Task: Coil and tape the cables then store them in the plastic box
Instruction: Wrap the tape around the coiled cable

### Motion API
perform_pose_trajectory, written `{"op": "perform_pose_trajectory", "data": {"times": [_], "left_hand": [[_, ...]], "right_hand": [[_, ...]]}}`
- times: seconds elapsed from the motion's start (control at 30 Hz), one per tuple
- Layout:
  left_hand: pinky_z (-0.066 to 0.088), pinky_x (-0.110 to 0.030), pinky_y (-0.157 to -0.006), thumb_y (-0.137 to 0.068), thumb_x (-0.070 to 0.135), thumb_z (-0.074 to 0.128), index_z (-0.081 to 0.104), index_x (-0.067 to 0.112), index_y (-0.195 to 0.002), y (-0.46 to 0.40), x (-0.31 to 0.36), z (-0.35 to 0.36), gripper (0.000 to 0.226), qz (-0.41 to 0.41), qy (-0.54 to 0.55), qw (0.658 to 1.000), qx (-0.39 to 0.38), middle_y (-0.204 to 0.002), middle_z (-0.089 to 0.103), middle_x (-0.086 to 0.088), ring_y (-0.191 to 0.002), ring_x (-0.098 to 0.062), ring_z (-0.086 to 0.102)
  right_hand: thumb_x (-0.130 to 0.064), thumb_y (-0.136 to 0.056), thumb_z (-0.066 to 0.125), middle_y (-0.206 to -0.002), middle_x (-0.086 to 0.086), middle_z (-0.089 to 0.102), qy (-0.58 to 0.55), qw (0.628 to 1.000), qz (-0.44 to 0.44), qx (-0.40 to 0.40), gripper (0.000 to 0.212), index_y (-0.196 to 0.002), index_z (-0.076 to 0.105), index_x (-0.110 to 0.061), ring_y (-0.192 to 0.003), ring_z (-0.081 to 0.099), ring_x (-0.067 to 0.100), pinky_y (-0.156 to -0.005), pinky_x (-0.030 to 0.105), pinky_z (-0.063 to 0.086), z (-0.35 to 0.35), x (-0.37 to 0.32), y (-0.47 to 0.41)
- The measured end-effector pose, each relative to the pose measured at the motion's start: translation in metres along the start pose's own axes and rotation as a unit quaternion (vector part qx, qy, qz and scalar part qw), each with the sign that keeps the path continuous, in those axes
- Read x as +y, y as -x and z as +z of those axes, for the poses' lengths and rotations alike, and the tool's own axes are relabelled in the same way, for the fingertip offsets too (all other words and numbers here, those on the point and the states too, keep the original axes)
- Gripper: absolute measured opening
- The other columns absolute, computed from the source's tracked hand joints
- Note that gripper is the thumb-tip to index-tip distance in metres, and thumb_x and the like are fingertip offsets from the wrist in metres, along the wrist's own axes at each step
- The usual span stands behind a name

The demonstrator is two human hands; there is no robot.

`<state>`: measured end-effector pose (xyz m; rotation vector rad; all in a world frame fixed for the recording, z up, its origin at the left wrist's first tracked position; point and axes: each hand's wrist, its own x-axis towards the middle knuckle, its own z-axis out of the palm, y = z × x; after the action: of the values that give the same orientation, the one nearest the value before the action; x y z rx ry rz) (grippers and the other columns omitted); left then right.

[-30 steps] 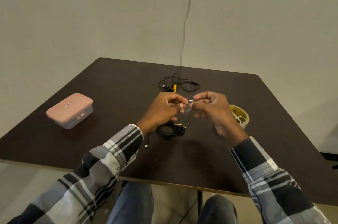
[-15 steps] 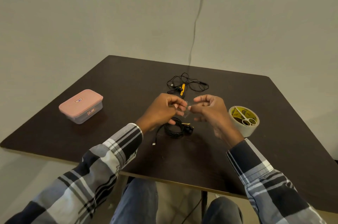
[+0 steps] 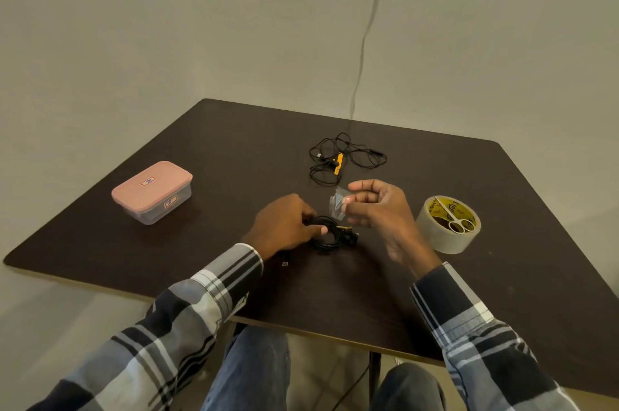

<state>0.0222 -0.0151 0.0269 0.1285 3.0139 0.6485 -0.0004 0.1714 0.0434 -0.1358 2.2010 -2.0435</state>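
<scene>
A coiled black cable (image 3: 330,236) lies on the dark table (image 3: 368,283) in front of me. My left hand (image 3: 284,226) rests on its left side, fingers curled over the coil. A crumpled strip of clear tape (image 3: 337,204) is pinched between the thumb and fingertips of my right hand (image 3: 378,209), raised just above and right of the coil. A loose, tangled black cable with a yellow part (image 3: 341,157) lies farther back. The plastic box (image 3: 152,191) with a pink lid stands closed at the left.
A roll of clear tape (image 3: 447,226) stands at the right, with small scissors (image 3: 457,221) lying across its top. A thin wire (image 3: 363,42) hangs down the wall behind the table. My knees show under the near table edge.
My hands, which were together holding the tape strip, have parted. The left hand has dropped onto the coiled cable; the right keeps the tape. The camera has tilted and shifted.
</scene>
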Motion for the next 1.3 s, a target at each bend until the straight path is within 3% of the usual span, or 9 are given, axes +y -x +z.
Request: {"op": "perform_pose_trajectory", "data": {"times": [0.13,0.27,0.47,0.7,0.9,1.07,1.3], "left_hand": [[0.041,-0.028,-0.070,-0.090,0.040,0.066,0.074,0.029,-0.108,0.003,0.006,0.012,0.023,-0.015,0.004,0.997,0.076,-0.105,0.060,0.003,-0.094,-0.016,0.059],[0.036,-0.026,-0.071,-0.092,0.033,0.063,0.072,0.018,-0.100,0.008,0.009,0.021,0.019,-0.012,0.014,0.992,0.125,-0.105,0.056,0.001,-0.094,-0.016,0.057],[0.040,-0.028,-0.063,-0.093,0.029,0.062,0.070,0.021,-0.087,0.007,0.009,0.015,0.013,0.007,0.037,0.993,0.116,-0.076,0.059,0.005,-0.075,-0.016,0.059],[0.039,-0.018,-0.057,-0.090,0.025,0.069,0.075,0.019,-0.082,0.004,0.011,-0.003,0.011,0.033,0.144,0.982,0.117,-0.065,0.064,0.011,-0.059,-0.002,0.057],[0.050,-0.012,-0.058,-0.087,0.018,0.073,0.078,0.020,-0.096,-0.001,0.017,-0.018,0.010,0.047,0.212,0.968,0.130,-0.072,0.073,0.008,-0.062,0.003,0.067],[0.051,-0.010,-0.058,-0.085,0.013,0.075,0.077,0.018,-0.095,0.001,0.023,-0.024,0.011,0.054,0.243,0.959,0.139,-0.071,0.074,0.005,-0.062,0.002,0.069],[0.047,-0.008,-0.057,-0.083,0.015,0.077,0.073,0.020,-0.093,0.005,0.027,-0.026,0.011,0.062,0.266,0.950,0.152,-0.063,0.070,0.008,-0.061,0.002,0.068]], "right_hand": [[0.012,-0.074,0.074,-0.083,0.006,0.070,-0.001,1.000,-0.027,0.003,0.042,-0.109,0.064,-0.006,-0.078,0.068,0.018,-0.072,0.033,0.060,0.008,0.006,0.001],[0.008,-0.073,0.080,-0.085,0.007,0.071,0.004,0.999,-0.053,-0.010,0.044,-0.110,0.063,-0.010,-0.073,0.068,0.013,-0.073,0.029,0.059,0.015,0.015,0.004],[0.007,-0.078,0.077,-0.080,0.001,0.070,-0.060,0.996,-0.065,-0.008,0.042,-0.114,0.063,-0.009,-0.072,0.067,0.009,-0.074,0.027,0.057,0.013,0.018,0.006],[0.011,-0.077,0.074,-0.090,0.009,0.068,-0.132,0.988,-0.061,-0.047,0.050,-0.122,0.061,-0.008,-0.086,0.068,0.018,-0.076,0.026,0.057,0.009,0.014,0.006],[0.017,-0.073,0.072,-0.088,0.009,0.067,-0.180,0.979,-0.069,-0.070,0.056,-0.124,0.059,-0.004,-0.091,0.068,0.027,-0.095,0.048,0.054,0.010,0.010,0.006],[0.013,-0.074,0.075,-0.094,0.016,0.064,-0.165,0.982,-0.075,-0.058,0.056,-0.125,0.060,-0.005,-0.098,0.067,0.036,-0.090,0.049,0.057,0.009,0.005,0.006],[0.006,-0.079,0.077,-0.094,0.012,0.063,-0.154,0.985,-0.069,-0.045,0.048,-0.122,0.061,-0.008,-0.089,0.068,0.031,-0.070,0.045,0.063,0.006,-0.001,0.005]]}}
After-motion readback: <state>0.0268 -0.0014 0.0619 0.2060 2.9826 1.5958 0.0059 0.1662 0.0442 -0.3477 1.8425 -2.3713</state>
